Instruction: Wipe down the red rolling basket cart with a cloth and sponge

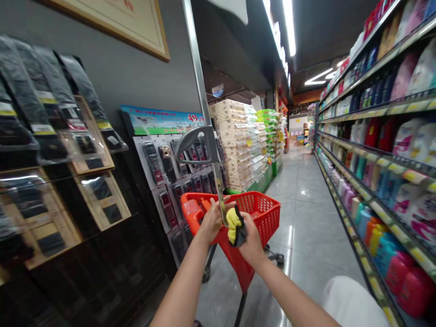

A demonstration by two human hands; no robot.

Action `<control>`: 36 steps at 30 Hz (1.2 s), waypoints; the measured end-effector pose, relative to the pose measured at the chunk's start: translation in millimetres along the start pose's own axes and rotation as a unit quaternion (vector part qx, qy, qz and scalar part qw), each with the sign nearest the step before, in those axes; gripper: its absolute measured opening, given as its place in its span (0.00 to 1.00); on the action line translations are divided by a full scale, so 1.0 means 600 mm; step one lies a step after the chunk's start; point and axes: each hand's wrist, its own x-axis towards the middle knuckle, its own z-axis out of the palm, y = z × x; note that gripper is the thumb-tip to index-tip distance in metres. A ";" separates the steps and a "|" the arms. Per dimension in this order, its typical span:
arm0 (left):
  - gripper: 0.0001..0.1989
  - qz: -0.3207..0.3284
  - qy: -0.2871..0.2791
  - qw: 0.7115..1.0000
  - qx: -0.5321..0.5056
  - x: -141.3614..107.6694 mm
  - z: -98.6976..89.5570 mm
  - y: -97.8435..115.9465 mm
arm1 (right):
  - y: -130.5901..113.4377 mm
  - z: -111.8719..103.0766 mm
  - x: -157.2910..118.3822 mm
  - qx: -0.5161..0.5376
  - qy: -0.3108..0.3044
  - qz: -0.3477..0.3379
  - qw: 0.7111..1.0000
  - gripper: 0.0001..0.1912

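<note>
My left hand holds the lower end of what looks like a handsaw, its narrow metal blade seen nearly edge-on. The saw's grey loop handle points up and away from the hand. In my right hand is a bunched yellow and dark grey cloth item, perhaps a work glove, pressed close to the blade's lower end. Behind both hands stands a red shopping cart with a perforated plastic basket. Some fingers of my left hand are hidden by the blade.
Packaged belts hang on a display panel at left, with boxed belts on the wall. Stacked cartons stand beyond the cart. Shelves of bottles line the right side of the grey tiled aisle.
</note>
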 end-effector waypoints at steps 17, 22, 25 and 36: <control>0.33 0.012 -0.012 0.991 -0.132 0.011 -0.008 -0.018 | -0.085 0.018 0.189 -0.132 0.032 -0.091 0.987 0.25; 0.38 0.020 -0.033 0.993 -0.114 0.012 -0.020 -0.018 | -0.075 -0.005 0.180 -0.015 0.042 -0.124 0.991 0.22; 0.43 0.007 -0.037 0.997 -0.073 0.011 -0.025 -0.019 | -0.117 -0.023 0.246 -0.011 0.145 -0.147 0.978 0.19; 0.45 -0.004 -0.002 1.000 0.001 -0.001 -0.020 -0.014 | -0.198 -0.026 0.405 -0.134 0.130 -0.221 0.957 0.19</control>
